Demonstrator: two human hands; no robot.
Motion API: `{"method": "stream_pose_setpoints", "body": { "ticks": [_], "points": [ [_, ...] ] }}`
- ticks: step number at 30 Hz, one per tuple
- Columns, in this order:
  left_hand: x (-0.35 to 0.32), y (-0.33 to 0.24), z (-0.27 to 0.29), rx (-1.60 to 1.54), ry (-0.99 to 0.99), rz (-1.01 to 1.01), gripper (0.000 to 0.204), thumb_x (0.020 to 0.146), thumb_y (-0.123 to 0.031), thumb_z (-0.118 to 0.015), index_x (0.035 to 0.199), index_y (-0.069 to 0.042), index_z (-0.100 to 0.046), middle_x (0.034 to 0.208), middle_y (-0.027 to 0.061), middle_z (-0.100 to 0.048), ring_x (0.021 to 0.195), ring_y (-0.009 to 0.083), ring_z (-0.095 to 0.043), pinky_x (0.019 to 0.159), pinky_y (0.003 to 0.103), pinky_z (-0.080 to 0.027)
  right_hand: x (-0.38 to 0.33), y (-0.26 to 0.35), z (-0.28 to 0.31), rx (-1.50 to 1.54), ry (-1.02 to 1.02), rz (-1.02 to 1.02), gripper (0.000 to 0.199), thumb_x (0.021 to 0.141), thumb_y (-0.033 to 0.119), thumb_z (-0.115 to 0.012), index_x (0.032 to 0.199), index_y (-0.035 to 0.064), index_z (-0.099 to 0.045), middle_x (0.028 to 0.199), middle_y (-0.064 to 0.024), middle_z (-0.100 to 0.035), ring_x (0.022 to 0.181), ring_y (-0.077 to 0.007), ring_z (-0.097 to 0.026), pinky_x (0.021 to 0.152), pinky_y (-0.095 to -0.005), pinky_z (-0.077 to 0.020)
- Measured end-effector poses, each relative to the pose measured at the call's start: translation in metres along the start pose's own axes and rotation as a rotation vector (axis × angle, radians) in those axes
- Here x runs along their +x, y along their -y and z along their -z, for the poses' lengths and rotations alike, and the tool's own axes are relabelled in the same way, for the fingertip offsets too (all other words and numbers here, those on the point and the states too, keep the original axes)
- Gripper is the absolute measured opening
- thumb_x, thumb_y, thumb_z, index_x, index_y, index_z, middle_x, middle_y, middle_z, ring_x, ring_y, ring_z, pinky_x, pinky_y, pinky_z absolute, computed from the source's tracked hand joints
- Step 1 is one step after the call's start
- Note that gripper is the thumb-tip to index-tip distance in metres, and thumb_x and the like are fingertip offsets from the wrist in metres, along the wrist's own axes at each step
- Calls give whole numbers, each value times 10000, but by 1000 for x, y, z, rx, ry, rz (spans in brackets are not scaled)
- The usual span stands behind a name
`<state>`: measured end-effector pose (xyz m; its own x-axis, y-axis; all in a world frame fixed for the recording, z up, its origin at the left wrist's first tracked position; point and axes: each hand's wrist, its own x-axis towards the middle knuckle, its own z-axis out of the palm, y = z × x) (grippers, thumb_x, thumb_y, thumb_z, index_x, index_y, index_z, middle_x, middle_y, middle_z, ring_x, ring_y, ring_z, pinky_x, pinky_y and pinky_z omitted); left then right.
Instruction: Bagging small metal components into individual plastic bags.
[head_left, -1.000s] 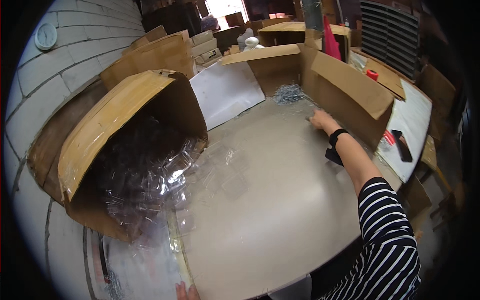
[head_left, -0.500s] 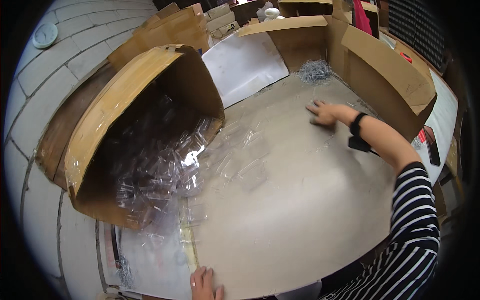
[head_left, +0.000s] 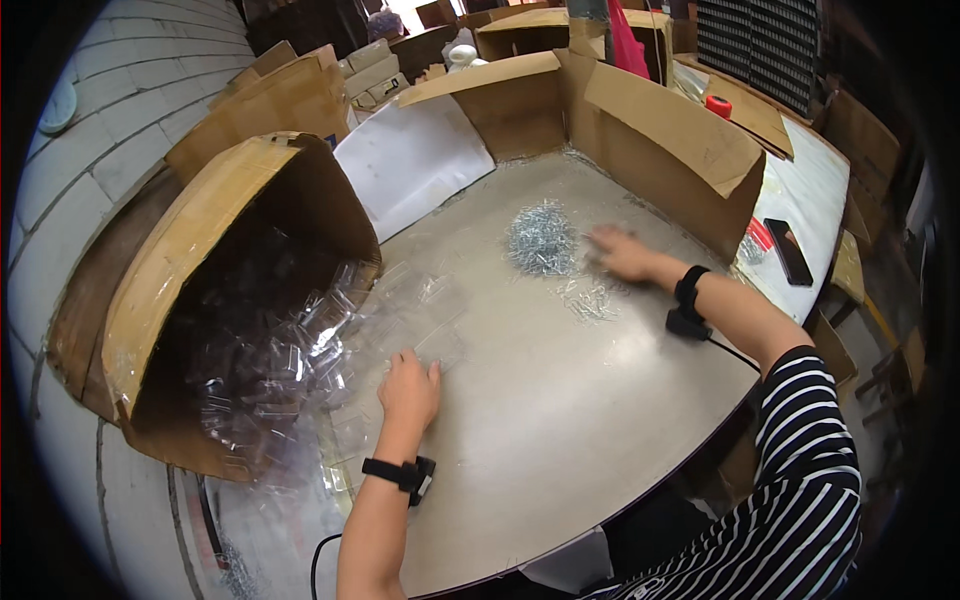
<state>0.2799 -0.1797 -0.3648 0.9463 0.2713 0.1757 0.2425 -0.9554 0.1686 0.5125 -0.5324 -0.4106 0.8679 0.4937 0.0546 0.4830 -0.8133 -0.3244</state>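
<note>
My right hand point(head_left: 622, 254) is low over the table, just right of a heap of small silvery metal pins point(head_left: 541, 238). Its fingers are apart and slightly blurred, and I make out nothing held in them. A thinner scatter of loose pins point(head_left: 592, 300) lies below the heap, near that hand. My left hand point(head_left: 409, 392) is at the edge of the spread of clear plastic pieces point(head_left: 415, 290), its thumb away from the fingers and nothing seen in its grasp. More clear plastic pieces point(head_left: 290, 360) spill from the mouth of a tipped cardboard box point(head_left: 205, 235) at the left.
The grey tabletop point(head_left: 530, 430) is bordered at the back by cardboard walls point(head_left: 670, 140) and a white sheet point(head_left: 415, 160). On a side surface at the right lie a dark phone point(head_left: 788, 252) and a red roll point(head_left: 718, 106). A block wall point(head_left: 60, 350) stands at the left.
The pin heap has come from the far corner toward the table's middle. My left hand has moved from the front edge up to the plastic pieces. The view has shifted.
</note>
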Motion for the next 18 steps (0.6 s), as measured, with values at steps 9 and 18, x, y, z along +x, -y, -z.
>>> {"method": "stream_pose_setpoints", "body": {
  "ticks": [9, 18],
  "points": [
    [-32, 25, -12, -310, 0, 176, 357, 755, -65, -567, 1095, 36, -523, 895, 212, -633, 844, 352, -623, 744, 438, -483, -122, 139, -26, -88, 255, 284, 696, 940, 455, -362, 1437, 14, -155, 1505, -215, -69, 1401, -349, -40, 1125, -472, -102],
    [-153, 47, 29, -1021, 146, 527, 103, 787, -25, -495, 879, 19, -499, 727, 128, -632, 503, 167, -593, 400, 253, -438, -123, 165, 38, 56, -514, 512, 203, 685, 99, -619, 878, 38, -633, 1079, -165, -568, 900, -348, -578, 768, -424, -477]
  ]
}}
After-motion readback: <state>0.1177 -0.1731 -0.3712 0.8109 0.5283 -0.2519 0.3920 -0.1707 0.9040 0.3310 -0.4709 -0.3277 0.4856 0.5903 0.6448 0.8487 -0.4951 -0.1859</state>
